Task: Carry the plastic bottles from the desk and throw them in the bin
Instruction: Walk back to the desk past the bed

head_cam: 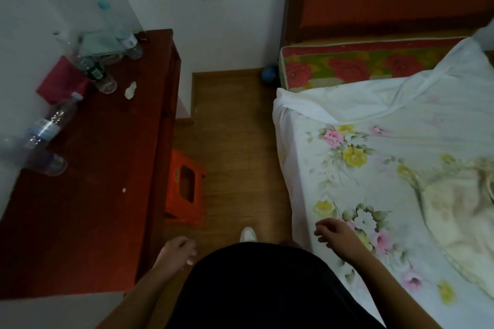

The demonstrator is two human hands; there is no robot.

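Note:
Several clear plastic bottles stand on the dark red desk (107,168) at the left. One with a teal cap (120,29) is at the far end. One with a green label (93,72) is beside it. A blue-labelled bottle (50,123) and a purple-tinted one (37,160) are nearer, along the wall. My left hand (176,251) hangs by the desk's near corner, loosely curled and holding nothing. My right hand (336,232) hovers over the bed's edge, fingers loosely apart, holding nothing. No bin shows.
An orange plastic stool (184,187) stands on the wooden floor beside the desk. A bed with a floral sheet (374,168) fills the right. A red box (61,83) and crumpled tissue (130,90) lie on the desk. A narrow floor strip runs between desk and bed.

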